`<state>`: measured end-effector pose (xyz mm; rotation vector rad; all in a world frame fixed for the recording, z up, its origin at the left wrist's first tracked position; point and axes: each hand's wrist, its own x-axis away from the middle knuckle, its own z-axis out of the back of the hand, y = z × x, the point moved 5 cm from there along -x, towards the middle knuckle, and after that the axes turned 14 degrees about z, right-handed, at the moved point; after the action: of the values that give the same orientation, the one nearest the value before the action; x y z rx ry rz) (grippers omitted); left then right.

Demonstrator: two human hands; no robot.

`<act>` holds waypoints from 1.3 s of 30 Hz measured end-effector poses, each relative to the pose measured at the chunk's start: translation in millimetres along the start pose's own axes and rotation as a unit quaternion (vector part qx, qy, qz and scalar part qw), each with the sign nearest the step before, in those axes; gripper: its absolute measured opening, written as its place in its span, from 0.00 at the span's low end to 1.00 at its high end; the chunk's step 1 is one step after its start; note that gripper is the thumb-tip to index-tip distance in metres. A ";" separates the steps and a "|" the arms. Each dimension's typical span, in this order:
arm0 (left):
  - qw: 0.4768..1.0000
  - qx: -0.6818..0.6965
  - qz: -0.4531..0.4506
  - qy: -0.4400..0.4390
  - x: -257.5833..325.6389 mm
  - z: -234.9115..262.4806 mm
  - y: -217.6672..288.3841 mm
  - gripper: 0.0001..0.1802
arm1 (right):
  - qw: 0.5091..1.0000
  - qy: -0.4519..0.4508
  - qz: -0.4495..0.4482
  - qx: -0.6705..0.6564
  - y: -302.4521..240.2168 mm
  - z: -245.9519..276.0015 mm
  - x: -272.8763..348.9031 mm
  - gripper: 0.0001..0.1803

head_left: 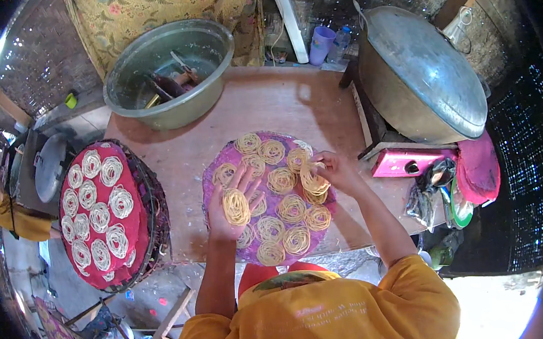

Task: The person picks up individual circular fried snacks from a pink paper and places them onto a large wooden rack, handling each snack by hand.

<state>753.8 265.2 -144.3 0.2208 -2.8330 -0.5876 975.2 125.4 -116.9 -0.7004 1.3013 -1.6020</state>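
Observation:
My left hand [223, 218] is turned palm up with its fingers stretched out, and a coiled nest of yellowish noodle strands [236, 206] rests on the palm. Between the fingertips of my right hand [333, 170] a second noodle nest [314, 180] is pinched and lifted over the right side of the round tray. That tray has a purple-pink cloth [219, 163] on it and carries several more nests, such as the pale coil [281, 181] between my hands. Some nests near my right hand overlap.
Left of the table [177, 176] leans a round red-covered tray [137, 207] of paler nests. A large green basin [173, 113] with utensils stands at the back left. At the right are a big lidded metal pot [416, 71] and a pink box [389, 163]. Another person [26, 218] is at far left.

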 end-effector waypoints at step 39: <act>0.380 -0.708 -0.250 0.540 -7.8 -31.4 -22.0 0.15 | 0.986 -0.030 0.130 0.099 30.6 0.7 -5.9 0.15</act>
<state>771.6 235.1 -126.9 0.6907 -0.3337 -1.7637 987.5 130.1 -145.2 -0.4346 1.1206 -1.4606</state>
